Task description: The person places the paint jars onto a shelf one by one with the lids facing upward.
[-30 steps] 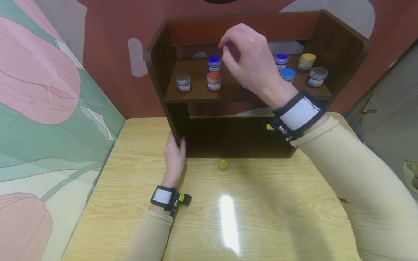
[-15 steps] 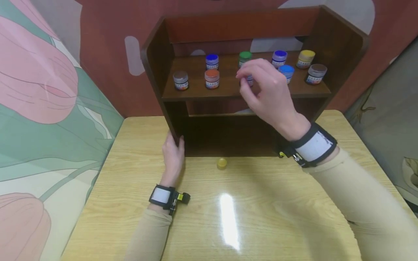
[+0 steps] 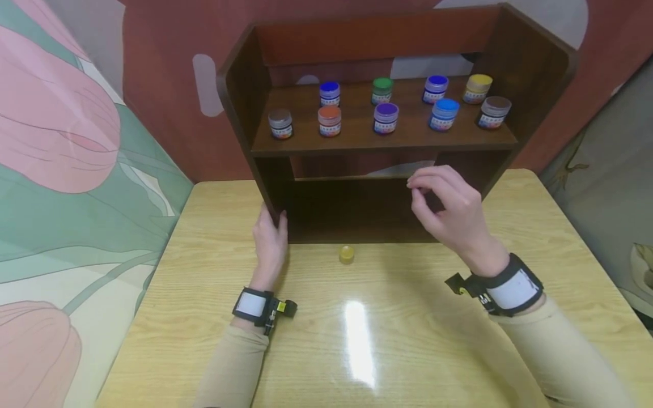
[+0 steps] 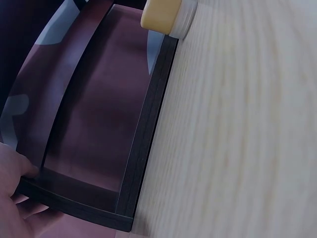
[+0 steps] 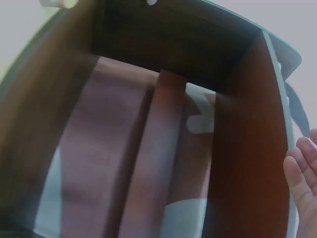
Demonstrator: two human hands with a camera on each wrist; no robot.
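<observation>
At the lower left of a dark brown wooden shelf (image 3: 326, 144), my left hand (image 3: 270, 241) grips the side panel. In the left wrist view the thumb (image 4: 27, 166) lies on the panel's inner side, with fingers round its outside. My right hand (image 3: 451, 212) hovers before the lower compartment's right part, fingers loosely bent and holding nothing. On the upper board stand several small paint jars, among them a purple jar (image 3: 385, 119), a light blue jar (image 3: 444, 115), an orange jar (image 3: 329, 121) and a green jar (image 3: 382, 92). A small yellow jar (image 3: 347, 255) stands on the table.
The shelf rests on a light wood-grain table (image 3: 316, 351), near its back edge. Behind it is a dark red patterned wall (image 3: 168, 113). A floral wall (image 3: 61, 141) borders the table's left side.
My right hand has moved from above the upper board down and to the right, uncovering the purple and green jars. The left hand keeps its grip on the shelf.
</observation>
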